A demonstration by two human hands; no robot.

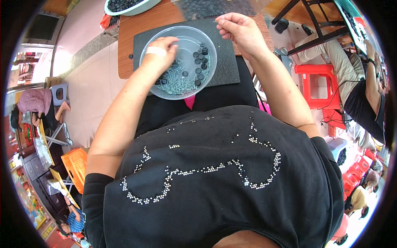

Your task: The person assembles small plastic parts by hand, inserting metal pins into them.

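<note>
**Pin pinched above the bowl, a fair heap of parts left to go**

The right hand (242,31) has its fingers (225,21) drawn together in a fine pinch on a thin metal pin (218,19), whose tip pokes out to the left of the fingertips. It hangs above the far right edge of the black mat (225,70), clear of the bowl.

The left hand (163,51), with a white plaster (156,51) across its back, reaches down into the clear round bowl (149,84). Its fingers (173,43) curl loosely together over the contents; whether they grip a piece cannot be told, as the tips are turned away.

Just right of and below those fingers, inside the bowl, lie small black caps (200,56) scattered in a loose cluster, and beneath them a bed of silvery pins (182,80). As a judgement, the work looks well short of done: both kinds of part are plentiful in the bowl, and no pile of joined pieces shows near either hand.

Further out, the mat lies on a brown wooden bench (140,25). Beyond the hands sits a pale basin (142,7) full of dark pieces, and next to it a clear bag (215,6) of the same.

To the far right, another person's sleeve (339,62) shows beside a red plastic stool (314,80).
</note>
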